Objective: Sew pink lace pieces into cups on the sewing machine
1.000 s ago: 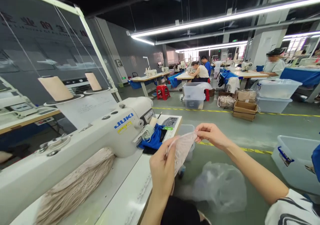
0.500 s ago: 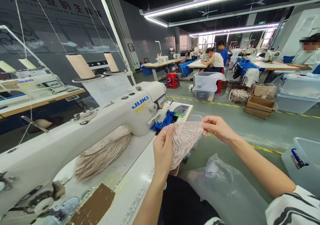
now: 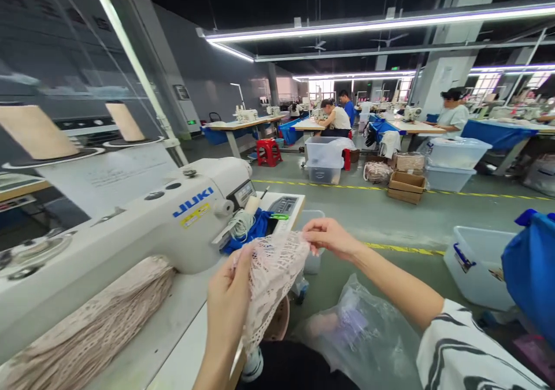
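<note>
A pale pink lace piece (image 3: 275, 274) is stretched between my two hands, above the table's right edge. My left hand (image 3: 232, 289) pinches its left side, thumb on top. With closed fingertips my right hand (image 3: 327, 238) grips its upper right corner. The lower end of the lace hangs down over a pinkish round container (image 3: 277, 320). Left of my hands is a white sewing machine (image 3: 195, 210), and a stack of similar lace (image 3: 99, 320) lies on the table under its arm.
Blue cloth (image 3: 255, 231) and a green tool (image 3: 278, 216) lie beside the machine head. A clear plastic bag (image 3: 364, 332) and a clear bin (image 3: 481, 262) are at right on the floor. People (image 3: 336, 118) sit at machines farther back.
The view has swung right, so the machine, stools and bins appear farther left. A blue bag has come into view at the right. Both hands still hold the lace, its lower end now more visible.
</note>
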